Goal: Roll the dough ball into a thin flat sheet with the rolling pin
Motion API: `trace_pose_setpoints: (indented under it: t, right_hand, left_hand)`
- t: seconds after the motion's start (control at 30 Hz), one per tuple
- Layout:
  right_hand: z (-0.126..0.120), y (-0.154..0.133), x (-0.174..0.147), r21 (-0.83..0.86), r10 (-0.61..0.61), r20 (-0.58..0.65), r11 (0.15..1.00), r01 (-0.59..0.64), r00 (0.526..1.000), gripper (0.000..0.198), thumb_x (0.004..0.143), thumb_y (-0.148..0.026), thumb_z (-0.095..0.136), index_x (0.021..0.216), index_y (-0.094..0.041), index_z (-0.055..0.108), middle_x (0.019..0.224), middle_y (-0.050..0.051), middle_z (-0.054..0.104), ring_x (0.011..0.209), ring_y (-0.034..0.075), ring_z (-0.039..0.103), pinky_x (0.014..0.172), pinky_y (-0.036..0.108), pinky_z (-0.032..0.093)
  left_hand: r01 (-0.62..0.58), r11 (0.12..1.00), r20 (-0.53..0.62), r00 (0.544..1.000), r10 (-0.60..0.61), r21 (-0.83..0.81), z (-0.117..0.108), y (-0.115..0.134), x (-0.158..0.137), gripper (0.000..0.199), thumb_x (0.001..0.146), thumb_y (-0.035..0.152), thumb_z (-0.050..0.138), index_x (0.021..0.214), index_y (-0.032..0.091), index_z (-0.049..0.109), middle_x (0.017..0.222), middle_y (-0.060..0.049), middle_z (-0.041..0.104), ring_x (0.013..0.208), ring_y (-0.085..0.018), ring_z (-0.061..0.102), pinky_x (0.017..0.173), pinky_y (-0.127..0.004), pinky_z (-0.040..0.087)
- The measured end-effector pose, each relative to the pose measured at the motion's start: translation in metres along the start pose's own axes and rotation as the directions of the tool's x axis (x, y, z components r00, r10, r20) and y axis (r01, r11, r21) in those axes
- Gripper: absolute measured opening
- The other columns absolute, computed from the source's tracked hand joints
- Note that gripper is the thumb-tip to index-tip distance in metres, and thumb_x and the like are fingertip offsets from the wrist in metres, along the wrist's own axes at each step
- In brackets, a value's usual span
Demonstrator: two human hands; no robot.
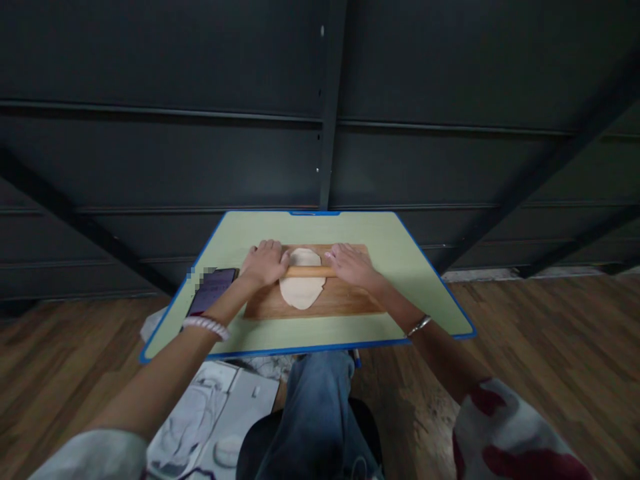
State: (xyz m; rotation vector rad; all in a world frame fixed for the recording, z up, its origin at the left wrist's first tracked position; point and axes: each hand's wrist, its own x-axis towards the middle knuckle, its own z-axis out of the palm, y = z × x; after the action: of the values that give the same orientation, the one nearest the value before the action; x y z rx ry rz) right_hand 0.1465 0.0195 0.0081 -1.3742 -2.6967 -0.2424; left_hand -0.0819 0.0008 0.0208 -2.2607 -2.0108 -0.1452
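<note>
Two bare hands in the head view, left hand (266,261) and right hand (353,263), both palm-down on a slim, pale wooden rolling pin (313,271). Left: laid over the left end of the pin, fingers forward. Right: laid over the right end, fingers likewise forward. Grip, both sides: in contact with the pin from above; wrap of the fingers beneath hidden, impossible to tell. Flat off-white dough sheet (301,293), irregular in outline, notched at right: between the hands, under the pin, on a rectangular brown wooden board (345,297). Board position: flat on a pale green desk (415,293) with blue edging. Dark-screened smartphone (214,288): on the desk, just beside the left forearm. White braided bracelet (206,325): left wrist. Shiny silver bracelet (419,325): right wrist. Below the near desk edge: blue denim trousers (320,400); to their left, white box (250,407). Beyond the desk: dark metal panelling (425,167). Underneath: brown wood-patterned floor (550,333).
</note>
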Motion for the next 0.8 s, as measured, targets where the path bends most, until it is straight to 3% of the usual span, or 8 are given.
trace_pose_setpoints:
  t: [0.1,0.33,0.5,0.67,0.8]
  right_hand:
    - [-0.003,0.002,0.01,0.026,0.072,-0.013,0.997,-0.071,0.997,0.042,0.099,-0.036,0.018,0.106,-0.015,0.054,0.105,0.012,0.059,0.105,0.023,0.05,0.091,0.036,0.036]
    - [-0.002,0.008,0.031,0.083,0.236,0.042,0.968,-0.238,0.971,0.05,0.098,-0.044,0.016,0.111,-0.014,0.055,0.116,0.014,0.057,0.107,0.024,0.051,0.089,0.038,0.038]
    - [0.0,0.01,0.033,0.116,0.196,0.025,0.973,-0.197,0.98,0.05,0.098,-0.044,0.019,0.109,-0.014,0.057,0.115,0.014,0.059,0.108,0.024,0.051,0.093,0.036,0.036]
    - [0.004,0.013,0.037,0.166,0.179,0.047,0.969,-0.184,0.983,0.057,0.094,-0.056,0.021,0.106,-0.015,0.058,0.112,0.013,0.061,0.107,0.024,0.052,0.092,0.036,0.037]
    - [0.011,0.016,0.042,0.159,0.151,0.068,0.974,-0.16,0.986,0.061,0.094,-0.057,0.02,0.107,-0.012,0.059,0.114,0.015,0.059,0.109,0.025,0.051,0.095,0.036,0.035]
  left_hand:
    - [-0.024,1.0,-0.074,0.997,0.025,0.013,0.001,-0.002,0.01,0.046,0.09,0.042,0.023,0.102,0.013,0.057,0.108,-0.015,0.06,0.106,-0.029,0.052,0.086,-0.043,0.04]
    - [-0.109,0.994,-0.001,0.994,0.109,-0.024,0.004,-0.003,0.038,0.049,0.091,0.044,0.021,0.105,0.014,0.057,0.112,-0.014,0.061,0.106,-0.026,0.055,0.089,-0.042,0.039]
    - [-0.143,0.989,0.093,0.985,0.145,-0.028,0.003,-0.003,0.049,0.054,0.091,0.047,0.019,0.105,0.014,0.059,0.114,-0.014,0.062,0.107,-0.027,0.056,0.089,-0.042,0.04]
    - [-0.154,0.987,0.208,0.965,0.158,-0.034,0.004,-0.006,0.052,0.061,0.089,0.051,0.017,0.106,0.015,0.062,0.115,-0.016,0.062,0.107,-0.029,0.057,0.088,-0.045,0.041]
    - [-0.124,0.991,0.227,0.965,0.13,-0.043,0.006,-0.008,0.051,0.063,0.087,0.053,0.018,0.109,0.014,0.062,0.119,-0.018,0.059,0.109,-0.03,0.055,0.089,-0.045,0.041]
